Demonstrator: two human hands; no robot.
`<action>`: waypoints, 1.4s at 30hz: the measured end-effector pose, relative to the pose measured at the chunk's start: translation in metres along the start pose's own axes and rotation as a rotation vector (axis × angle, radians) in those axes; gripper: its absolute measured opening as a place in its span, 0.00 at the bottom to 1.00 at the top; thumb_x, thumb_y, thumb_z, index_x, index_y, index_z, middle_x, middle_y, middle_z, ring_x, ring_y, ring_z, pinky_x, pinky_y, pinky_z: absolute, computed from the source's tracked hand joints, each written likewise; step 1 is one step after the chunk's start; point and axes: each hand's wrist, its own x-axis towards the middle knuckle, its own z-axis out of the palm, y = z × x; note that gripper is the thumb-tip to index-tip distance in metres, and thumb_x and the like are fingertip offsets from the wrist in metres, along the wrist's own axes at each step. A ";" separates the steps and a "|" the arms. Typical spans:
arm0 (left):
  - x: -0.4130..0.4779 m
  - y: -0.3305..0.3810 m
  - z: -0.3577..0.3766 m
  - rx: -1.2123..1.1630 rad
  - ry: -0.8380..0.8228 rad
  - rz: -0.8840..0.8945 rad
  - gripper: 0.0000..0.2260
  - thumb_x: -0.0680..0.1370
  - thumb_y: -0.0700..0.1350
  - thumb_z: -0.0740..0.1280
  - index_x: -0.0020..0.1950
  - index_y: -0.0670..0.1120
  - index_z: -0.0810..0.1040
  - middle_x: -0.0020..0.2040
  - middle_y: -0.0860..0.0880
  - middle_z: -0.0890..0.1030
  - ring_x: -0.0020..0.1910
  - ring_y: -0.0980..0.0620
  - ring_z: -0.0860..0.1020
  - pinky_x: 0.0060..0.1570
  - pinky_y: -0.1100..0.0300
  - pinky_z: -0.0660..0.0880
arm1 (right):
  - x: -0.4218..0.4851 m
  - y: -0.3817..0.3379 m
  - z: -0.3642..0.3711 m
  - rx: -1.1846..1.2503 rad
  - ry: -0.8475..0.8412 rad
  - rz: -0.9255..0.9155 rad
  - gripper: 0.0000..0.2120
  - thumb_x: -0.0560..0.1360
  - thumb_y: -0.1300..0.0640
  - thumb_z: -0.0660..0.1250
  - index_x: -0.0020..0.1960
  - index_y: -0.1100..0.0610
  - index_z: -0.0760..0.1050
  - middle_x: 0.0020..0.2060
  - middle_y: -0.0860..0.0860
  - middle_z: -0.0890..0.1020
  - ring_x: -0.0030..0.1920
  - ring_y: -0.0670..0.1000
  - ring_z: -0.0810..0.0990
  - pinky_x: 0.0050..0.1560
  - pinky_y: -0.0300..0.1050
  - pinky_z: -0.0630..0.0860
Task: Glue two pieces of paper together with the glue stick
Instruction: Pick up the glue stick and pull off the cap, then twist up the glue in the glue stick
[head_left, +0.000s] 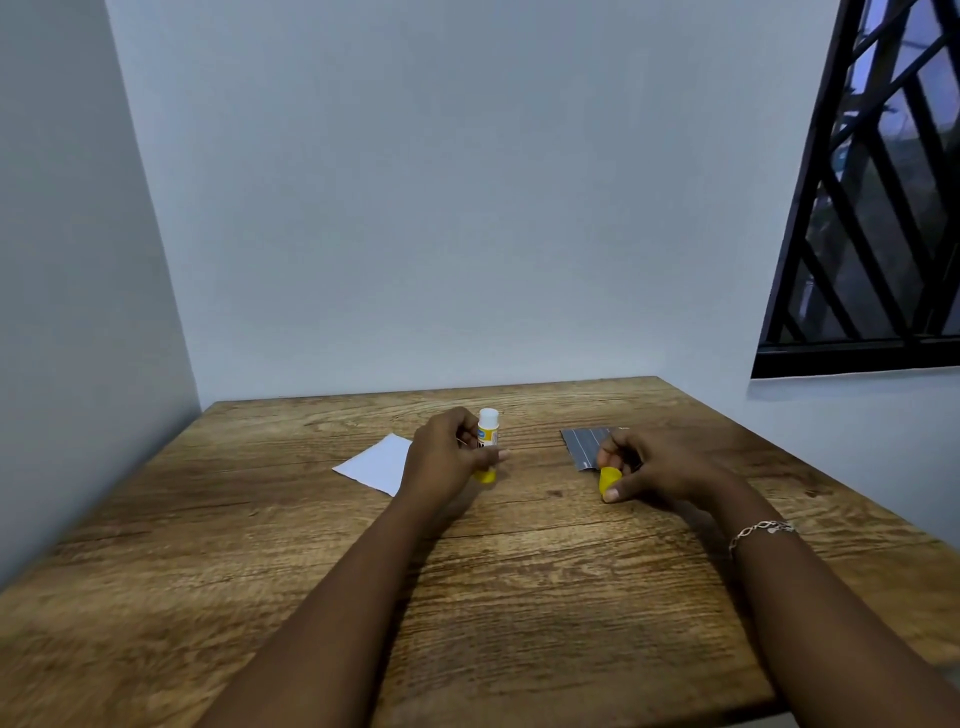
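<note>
Yellow cap sat pinched in the right hand, freeing the upright glue stick gripped by the left hand for spreading.

loc: plain room corner, prob home | wooden table | bare white walls | barred window

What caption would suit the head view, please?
Left hand holds uncapped glue stick; right hand holds its yellow cap.
</note>
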 end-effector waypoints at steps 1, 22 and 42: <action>0.000 0.000 0.000 -0.012 0.008 -0.006 0.13 0.66 0.40 0.76 0.36 0.42 0.71 0.30 0.50 0.71 0.35 0.49 0.72 0.38 0.55 0.67 | -0.001 -0.001 0.000 0.003 0.021 -0.023 0.16 0.64 0.67 0.74 0.48 0.57 0.74 0.40 0.51 0.75 0.39 0.47 0.73 0.37 0.35 0.70; 0.006 0.012 0.002 -0.231 0.195 -0.079 0.16 0.65 0.40 0.76 0.31 0.47 0.68 0.28 0.48 0.73 0.34 0.48 0.74 0.39 0.54 0.70 | 0.034 -0.060 0.092 0.179 0.268 -0.426 0.09 0.66 0.62 0.74 0.38 0.56 0.73 0.30 0.50 0.72 0.32 0.46 0.68 0.33 0.39 0.65; 0.002 0.021 -0.004 -0.427 0.077 -0.050 0.13 0.67 0.31 0.73 0.31 0.45 0.72 0.28 0.49 0.74 0.30 0.54 0.73 0.35 0.63 0.72 | 0.026 -0.063 0.095 0.498 0.200 -0.465 0.09 0.66 0.71 0.70 0.43 0.61 0.79 0.21 0.41 0.72 0.25 0.39 0.68 0.29 0.29 0.67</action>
